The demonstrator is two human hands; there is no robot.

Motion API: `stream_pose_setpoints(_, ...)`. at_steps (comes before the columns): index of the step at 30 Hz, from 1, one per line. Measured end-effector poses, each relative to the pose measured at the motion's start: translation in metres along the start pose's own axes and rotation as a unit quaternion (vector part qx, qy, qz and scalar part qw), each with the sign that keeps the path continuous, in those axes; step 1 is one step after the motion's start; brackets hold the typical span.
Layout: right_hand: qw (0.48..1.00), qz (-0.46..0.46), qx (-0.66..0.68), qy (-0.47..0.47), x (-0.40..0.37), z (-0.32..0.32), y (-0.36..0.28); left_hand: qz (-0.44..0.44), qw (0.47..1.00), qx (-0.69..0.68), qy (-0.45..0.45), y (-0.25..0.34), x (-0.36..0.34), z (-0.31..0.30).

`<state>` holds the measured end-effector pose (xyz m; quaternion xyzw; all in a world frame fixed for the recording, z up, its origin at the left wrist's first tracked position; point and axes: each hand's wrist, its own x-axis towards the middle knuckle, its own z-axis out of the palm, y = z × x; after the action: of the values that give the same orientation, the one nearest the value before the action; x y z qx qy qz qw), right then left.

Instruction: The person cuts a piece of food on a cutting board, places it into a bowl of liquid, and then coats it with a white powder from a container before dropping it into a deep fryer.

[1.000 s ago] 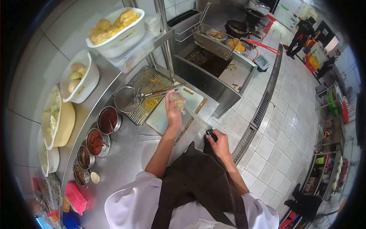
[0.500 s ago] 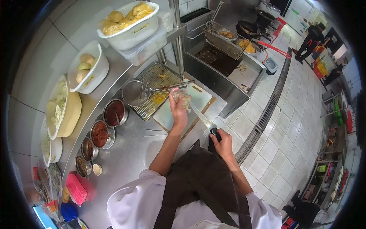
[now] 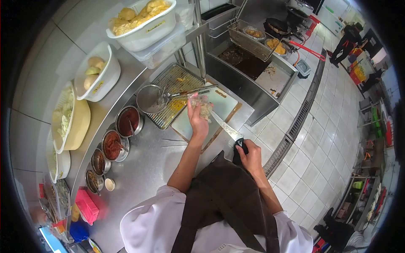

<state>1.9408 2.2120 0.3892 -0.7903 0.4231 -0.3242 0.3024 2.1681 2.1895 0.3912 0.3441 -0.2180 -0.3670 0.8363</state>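
Observation:
My left hand [image 3: 197, 120] is raised above the cutting board, fingers curled round a pale, glistening lump of food [image 3: 204, 109]; its exact kind I cannot make out. In my right hand [image 3: 252, 157] is a knife [image 3: 228, 129], gripped by its black handle. The blade is smeared with pale residue, and its tip meets the near side of the lump. Below lies a white cutting board [image 3: 225, 102] with a brown edge. Left of it, a wire rack tray [image 3: 166, 118] bears a round strainer [image 3: 151, 99] and long-handled metal tools.
Metal bowls of red sauce [image 3: 128, 121] and chopped seasoning [image 3: 112, 145] line the counter's left side. White tubs of food [image 3: 141, 29] stand on the shelf above. Beyond the board is a fryer [image 3: 244, 63] with a wire basket. A floor drain [image 3: 291, 135] runs at right; other people stand farther off.
The view has shifted slightly. Both hands keep their grips, and the knife blade stays against the lump, with more of its smeared side showing.

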Motion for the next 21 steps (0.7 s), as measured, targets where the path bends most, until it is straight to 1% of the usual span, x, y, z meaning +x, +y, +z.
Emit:
stream_pose_setpoints(2,1.000,-0.002,-0.002,0.001,0.0005,-0.0004,0.0000,0.005,1.000,0.006,0.005,0.0059,-0.0009,0.0035)
stream_pose_setpoints(5,1.000,0.022,0.006,-0.003,0.0010,-0.0036,0.0003,0.016,1.000,0.004,0.005,0.0045,0.0006,0.0010)
stream_pose_setpoints(10,1.000,0.011,0.009,-0.011,0.0037,-0.0025,0.0037,0.016,1.000,0.011,0.001,0.0021,-0.0011,-0.0015)
stream_pose_setpoints(13,0.999,0.021,0.019,-0.016,0.0032,-0.0024,0.0014,0.028,0.999,0.014,0.009,0.0042,-0.0022,0.0009)
stream_pose_setpoints(16,1.000,0.006,0.021,-0.023,0.0019,-0.0008,0.0056,0.031,0.999,0.014,0.024,0.0058,-0.0023,0.0004)
stream_pose_setpoints(18,1.000,0.003,0.014,-0.023,0.0026,-0.0005,0.0043,-0.003,1.000,0.012,0.011,0.0059,-0.0037,-0.0022)
stream_pose_setpoints(21,1.000,-0.007,0.010,-0.018,0.0040,0.0009,0.0041,0.001,1.000,0.014,0.019,0.0026,-0.0055,0.0007)
